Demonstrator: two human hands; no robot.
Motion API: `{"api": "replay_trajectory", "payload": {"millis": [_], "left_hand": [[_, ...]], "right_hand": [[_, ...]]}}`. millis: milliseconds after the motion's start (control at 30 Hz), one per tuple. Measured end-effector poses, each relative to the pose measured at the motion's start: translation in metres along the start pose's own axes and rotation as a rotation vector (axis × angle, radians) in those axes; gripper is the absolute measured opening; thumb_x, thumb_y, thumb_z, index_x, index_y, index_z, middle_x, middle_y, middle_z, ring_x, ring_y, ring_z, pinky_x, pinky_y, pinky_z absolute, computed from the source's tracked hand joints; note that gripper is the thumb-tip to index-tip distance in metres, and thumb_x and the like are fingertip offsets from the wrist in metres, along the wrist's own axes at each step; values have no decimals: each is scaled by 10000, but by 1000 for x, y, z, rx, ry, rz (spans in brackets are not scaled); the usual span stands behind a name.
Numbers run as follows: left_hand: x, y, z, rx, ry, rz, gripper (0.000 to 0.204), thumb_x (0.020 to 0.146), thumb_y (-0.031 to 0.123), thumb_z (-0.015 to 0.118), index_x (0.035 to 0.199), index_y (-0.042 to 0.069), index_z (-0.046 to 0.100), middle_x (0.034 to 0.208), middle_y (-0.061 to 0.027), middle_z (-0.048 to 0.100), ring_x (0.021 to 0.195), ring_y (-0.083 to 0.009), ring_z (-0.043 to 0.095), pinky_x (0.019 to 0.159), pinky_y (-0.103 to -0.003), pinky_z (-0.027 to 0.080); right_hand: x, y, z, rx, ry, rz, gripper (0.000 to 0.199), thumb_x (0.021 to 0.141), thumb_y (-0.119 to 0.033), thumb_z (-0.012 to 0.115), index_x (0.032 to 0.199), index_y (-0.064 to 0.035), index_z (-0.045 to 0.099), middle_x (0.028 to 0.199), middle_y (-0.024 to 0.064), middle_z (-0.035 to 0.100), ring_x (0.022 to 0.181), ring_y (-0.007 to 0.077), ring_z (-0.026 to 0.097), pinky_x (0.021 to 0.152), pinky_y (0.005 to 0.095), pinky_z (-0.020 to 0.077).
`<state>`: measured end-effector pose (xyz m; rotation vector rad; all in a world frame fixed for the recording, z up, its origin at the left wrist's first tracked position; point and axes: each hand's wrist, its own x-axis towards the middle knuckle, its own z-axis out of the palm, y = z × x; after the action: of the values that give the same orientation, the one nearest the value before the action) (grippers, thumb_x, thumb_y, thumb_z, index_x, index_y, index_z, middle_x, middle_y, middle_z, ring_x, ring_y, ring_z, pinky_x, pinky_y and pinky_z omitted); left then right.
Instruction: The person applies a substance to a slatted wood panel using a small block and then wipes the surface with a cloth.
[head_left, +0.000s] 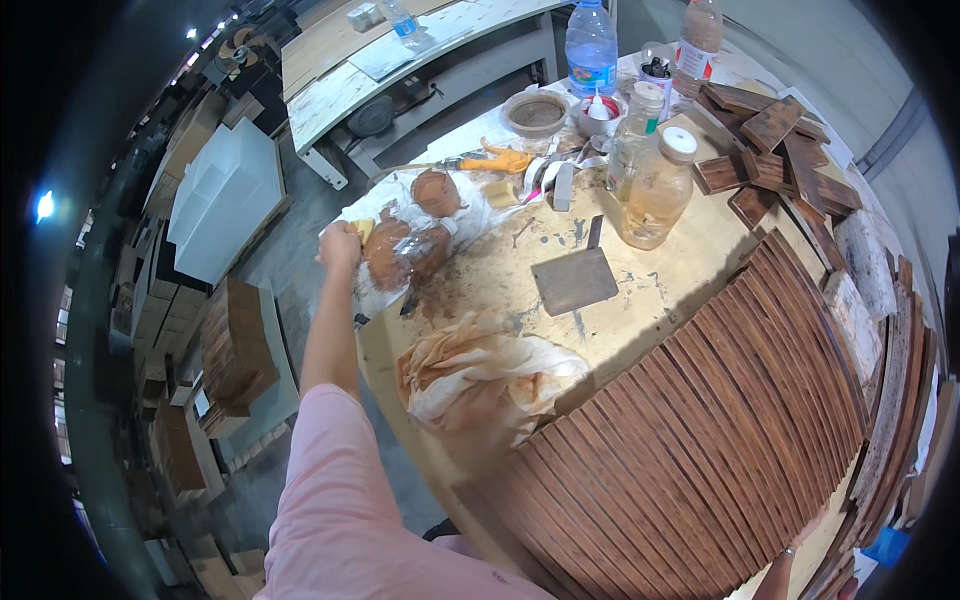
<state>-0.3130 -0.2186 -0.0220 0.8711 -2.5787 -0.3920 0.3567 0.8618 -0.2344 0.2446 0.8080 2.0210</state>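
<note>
My left hand (340, 245) reaches to the far left edge of the table, closed around a small yellow sponge (365, 229), only partly visible. Next to it, brown putty-like lumps (390, 255) lie on and under clear plastic; one rounder lump (436, 193) sits just behind. Low at the right, my right hand (806, 532) is by the near end of a long row of dark brown wooden slats (690, 430), standing close side by side. Its fingers are too hidden to make out. A crumpled, brown-stained cloth (490, 375) rests left of the slats.
Mid-table lies a flat dark scraper plate (575, 281). Behind it stand a jar of cloudy liquid (657, 195), a glass bottle (634, 140), a round bowl (535, 113) and a large water bottle (591, 50). Loose wooden blocks (775, 150) are piled at the far right.
</note>
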Motion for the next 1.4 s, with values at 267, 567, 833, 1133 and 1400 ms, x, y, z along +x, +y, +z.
{"api": "replay_trajectory", "payload": {"millis": [267,567,833,1133,1400], "left_hand": [[27,-23,-14,-825,157,-82,111,836,81,748,928,22,767,914,-96,756,832,-182,691,780,-342,534],[-226,198,-75,-778,-198,913,191,786,15,804,934,30,685,888,-40,664,847,-180,635,807,-299,501],[-396,330,-53,-802,-333,1422,380,754,76,771,1127,150,759,964,-26,610,948,-239,589,877,-416,406],[-471,381,-41,-652,-387,1717,407,800,9,728,1169,180,742,1076,-47,622,1072,-255,577,978,-427,402],[-496,405,-49,-712,-336,1739,337,833,9,708,1127,172,743,1064,-57,617,1064,-279,569,947,-429,413]], "right_hand": [[-6,68,-56,-2142,-6,-101,557,1103,-308,290,1557,14,305,1600,124,320,1502,273,261,1267,390,158],[-65,196,-55,-2514,118,-334,483,1082,-306,480,1431,20,552,1399,108,561,1318,223,504,1149,333,339],[-96,266,-47,-2687,117,-355,383,1057,-92,478,1412,-17,600,1381,123,598,1234,229,584,1044,295,454],[-110,270,-40,-3160,-316,-526,472,894,100,537,1320,-59,661,1382,139,612,1288,316,551,1113,389,453],[-117,284,-37,-3179,-334,-500,456,898,55,563,1310,-109,669,1399,51,627,1315,278,522,1142,397,408]]}}
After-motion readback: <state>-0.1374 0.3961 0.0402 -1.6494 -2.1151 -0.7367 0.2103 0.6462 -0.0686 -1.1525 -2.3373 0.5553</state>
